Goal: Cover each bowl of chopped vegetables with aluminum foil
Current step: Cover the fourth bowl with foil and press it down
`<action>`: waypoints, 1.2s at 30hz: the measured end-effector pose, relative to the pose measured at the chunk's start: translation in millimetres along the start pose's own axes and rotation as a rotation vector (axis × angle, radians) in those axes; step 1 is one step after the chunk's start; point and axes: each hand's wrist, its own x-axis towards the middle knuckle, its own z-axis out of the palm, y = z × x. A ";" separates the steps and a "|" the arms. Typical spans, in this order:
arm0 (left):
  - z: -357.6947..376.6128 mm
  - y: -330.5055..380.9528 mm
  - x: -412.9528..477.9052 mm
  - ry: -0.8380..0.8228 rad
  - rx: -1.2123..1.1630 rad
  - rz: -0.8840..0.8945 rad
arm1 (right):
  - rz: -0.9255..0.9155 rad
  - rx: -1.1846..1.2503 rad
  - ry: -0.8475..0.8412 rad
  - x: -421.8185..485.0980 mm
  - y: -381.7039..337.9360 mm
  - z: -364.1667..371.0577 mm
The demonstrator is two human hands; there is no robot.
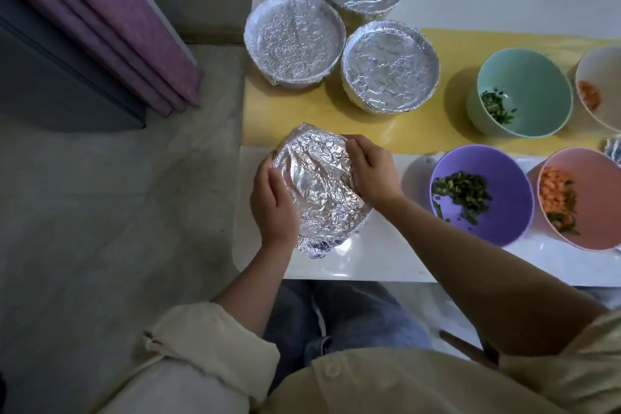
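Starting at the left: what is the left hand [274, 203] doing? (recorder)

It is cupped against the left side of the foil-draped bowl [319, 188], fingers together and curled onto the foil, pressing it in. The bowl is at the near-left corner of the bench [386, 255]. It looks tilted, and I cannot tell whether its base touches the bench. The bowl itself is hidden under the foil. (observer)

Right hand [371, 175]? (recorder)

Curled over the far-right rim, fingers gripping the foil down. The foil is baggy on top, with a bunched flap at the near edge. (observer)

Step in hand? (recorder)

Judged: crimping bowl 4, part-way done. Beyond the hands, 3 sealed bowls [295, 40] stand in a cluster by the yellow mat [336, 118], their foil flat and tucked all round. (observer)

Further right? (recorder)

4 uncovered bowls:
- purple bowl [510, 212], chopped greens
- mint bowl [537, 84], a few greens
- pink bowl [598, 198], orange and green pieces
- white bowl [605, 67], orange pieces, cut off by the frame edge

Something silvery sits at the right edge between the pink and white bowls. It is too cropped to identify. (observer)

What does the next move call for? (recorder)

Judged: both hands work round the rim, folding the near flap under and drawing the top taut without tearing it. Bowl 4 then joins the 3 sealed ones, and a fresh sheet goes on the purple bowl. (observer)
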 end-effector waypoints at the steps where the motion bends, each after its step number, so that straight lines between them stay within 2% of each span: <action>1: 0.6 -0.1 -0.2 0.006 -0.067 -0.069 | 0.052 0.051 -0.029 0.7 0.3 -0.5; 5: 0.4 8.3 2.5 -0.019 -0.201 -0.268 | 0.213 0.250 -0.120 -1.1 -7.8 -3.1; 10: -4.7 21.0 1.7 -0.063 -0.256 -0.503 | 0.262 0.293 -0.165 -4.3 -10.6 -6.2; 13: -9.8 27.9 13.9 -0.170 -0.148 -0.499 | 0.314 0.314 -0.078 -10.4 -10.9 -4.4; 16: -7.6 33.4 34.5 -0.304 -0.066 -0.515 | 0.337 0.287 0.121 -22.0 -7.4 1.1; 17: -5.8 36.8 39.7 -0.342 -0.017 -0.492 | 0.343 0.293 0.186 -27.0 -6.1 4.0; 19: -0.9 43.0 45.2 -0.357 0.171 -0.340 | 0.359 0.328 0.279 -37.6 -4.4 9.8; 22: 1.5 40.4 39.2 -0.165 0.484 0.042 | 0.392 0.349 0.321 -49.3 -6.9 12.8; 25: 1.8 28.1 22.4 -0.026 0.557 0.235 | 0.328 0.290 0.306 -54.0 -9.7 6.0; 29: 3.1 16.8 1.6 -0.077 0.536 0.291 | -0.088 0.036 0.247 -38.8 -9.6 -2.5; 31: 4.9 7.6 2.3 -0.083 0.518 0.280 | -0.216 -0.084 0.161 -25.5 -8.4 -1.7; 33: 5.2 3.7 4.9 -0.101 0.465 0.242 | -0.248 -0.143 0.111 -16.3 -6.2 1.3; 36: 5.7 2.1 9.8 -0.072 0.318 0.122 | -0.183 -0.080 0.163 -9.0 -5.1 1.6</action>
